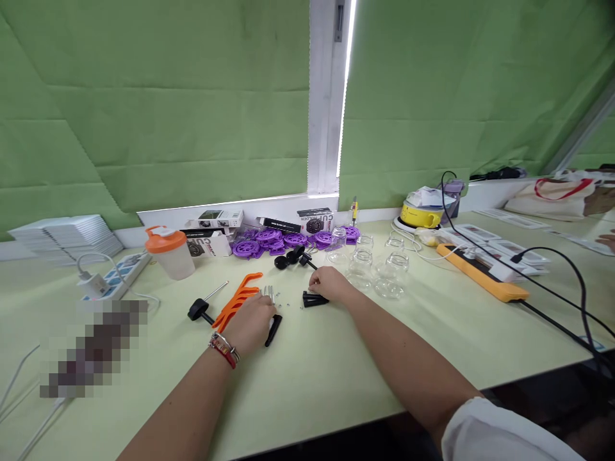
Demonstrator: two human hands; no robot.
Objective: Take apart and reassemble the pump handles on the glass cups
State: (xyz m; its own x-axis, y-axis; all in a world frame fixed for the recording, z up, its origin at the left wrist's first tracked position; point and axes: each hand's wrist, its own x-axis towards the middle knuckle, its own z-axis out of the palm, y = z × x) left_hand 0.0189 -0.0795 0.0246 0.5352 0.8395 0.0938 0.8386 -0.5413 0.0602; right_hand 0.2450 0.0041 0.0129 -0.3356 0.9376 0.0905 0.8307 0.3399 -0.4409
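My left hand (252, 321), a bracelet on its wrist, rests low over the table with its fingers curled. A short black bar-shaped piece (273, 331) protrudes by its thumb side; I cannot tell whether it is gripped. Just beyond its fingertips lie thin silver pins (270, 293). My right hand (331, 283) has its fingertips pinched together above a few black plastic pieces (314, 299); what they hold is hidden. Tiny metal bits (288, 305) are scattered between the hands. An orange plastic rack-like part (236, 301) lies left of my left hand.
A black knobbed part (198, 310) and a screwdriver-like rod (216, 291) lie left. Purple wheel-shaped parts (269, 240) and boxes (314, 222) line the back. Glass vessels (391, 275) stand right of my right hand, a shaker bottle (173, 256) at left, an orange power strip (485, 275) further right.
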